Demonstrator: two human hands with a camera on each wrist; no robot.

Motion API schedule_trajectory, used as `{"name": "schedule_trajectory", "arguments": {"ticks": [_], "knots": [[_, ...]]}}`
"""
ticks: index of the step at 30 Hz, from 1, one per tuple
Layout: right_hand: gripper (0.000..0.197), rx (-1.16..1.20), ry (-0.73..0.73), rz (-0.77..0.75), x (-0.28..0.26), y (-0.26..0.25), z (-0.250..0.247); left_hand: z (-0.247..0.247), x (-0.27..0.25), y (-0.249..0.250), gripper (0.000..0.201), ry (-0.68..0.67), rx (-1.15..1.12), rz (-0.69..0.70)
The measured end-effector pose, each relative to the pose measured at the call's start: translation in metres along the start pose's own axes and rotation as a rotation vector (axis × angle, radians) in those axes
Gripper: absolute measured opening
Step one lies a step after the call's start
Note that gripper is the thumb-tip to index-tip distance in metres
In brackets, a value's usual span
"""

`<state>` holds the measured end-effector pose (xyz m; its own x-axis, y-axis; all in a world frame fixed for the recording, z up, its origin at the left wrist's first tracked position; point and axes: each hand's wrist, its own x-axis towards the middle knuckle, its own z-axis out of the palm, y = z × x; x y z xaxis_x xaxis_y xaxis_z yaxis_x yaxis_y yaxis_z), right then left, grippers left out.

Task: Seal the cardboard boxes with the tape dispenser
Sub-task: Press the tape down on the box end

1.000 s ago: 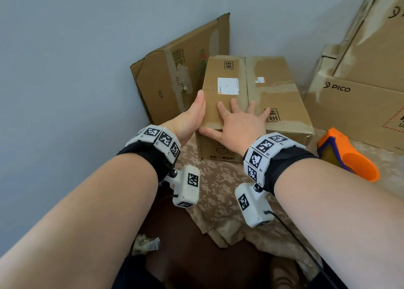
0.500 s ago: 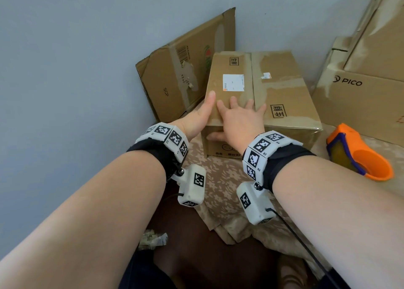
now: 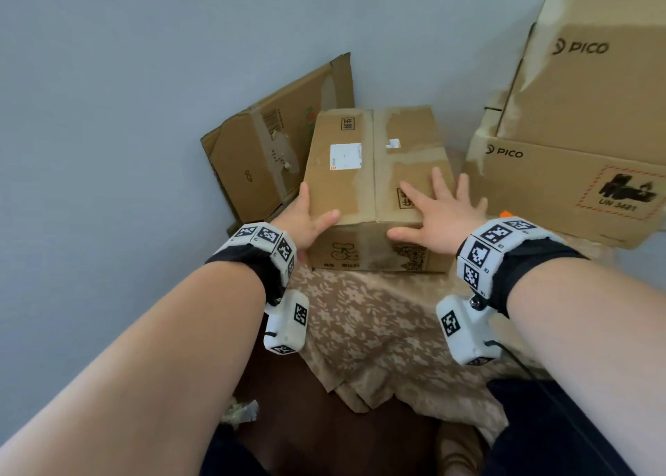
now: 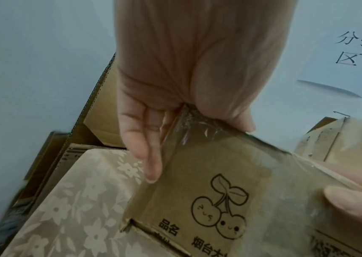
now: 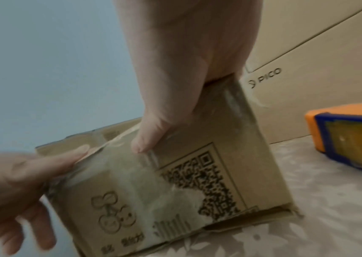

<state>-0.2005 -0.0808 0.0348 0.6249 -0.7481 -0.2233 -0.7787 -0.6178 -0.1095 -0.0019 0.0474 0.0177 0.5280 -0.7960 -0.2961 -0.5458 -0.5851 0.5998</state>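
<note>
- Cardboard everywhere, and at far left a flattened carton (image 3: 266, 158) leans against the grey wall, untouched.
- Next along, the left hand (image 3: 306, 219) hugs the near-left corner of the small box (image 3: 374, 172), thumb laid over the top edge and fingers down the side; the left wrist view shows those fingers fairly straight against the cardboard, holding flat rather than clenching.
- Centre stage, that box sits on the floral cloth (image 3: 360, 324), flaps down, the middle seam with no fresh strip across it as far as I can tell.
- And here's the change: a second ago the right hand (image 3: 443, 216) lay beside the left one near the seam; now it has slid out to the right half of the lid, fingers spread flat, thumb on the front face. Hands well apart, bracing both sides.
- My read: flaps are being pressed shut and squared, ready for taping.
- Far right, the orange tape dispenser (image 5: 349, 133) lies on the cloth beside the PICO boxes (image 3: 562, 172), unheld, so one hand must let go to fetch it.
</note>
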Motion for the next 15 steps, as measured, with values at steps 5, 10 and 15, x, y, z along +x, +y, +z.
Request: {"name": "schedule_trajectory", "arguments": {"ticks": [5,10,15], "knots": [[0.098,0.315,-0.027,0.031,-0.018,0.015,-0.014,-0.002,-0.005,0.007,0.084,0.045,-0.096,-0.155],[0.057,0.409,0.128,-0.001,-0.046,0.015,-0.035,-0.016,-0.016,0.001,0.057,0.023,-0.185,-0.142],[0.028,0.612,-0.250,-0.178,-0.063,-0.007,-0.035,-0.035,-0.025,0.002,0.073,0.179,0.046,-0.109]]}}
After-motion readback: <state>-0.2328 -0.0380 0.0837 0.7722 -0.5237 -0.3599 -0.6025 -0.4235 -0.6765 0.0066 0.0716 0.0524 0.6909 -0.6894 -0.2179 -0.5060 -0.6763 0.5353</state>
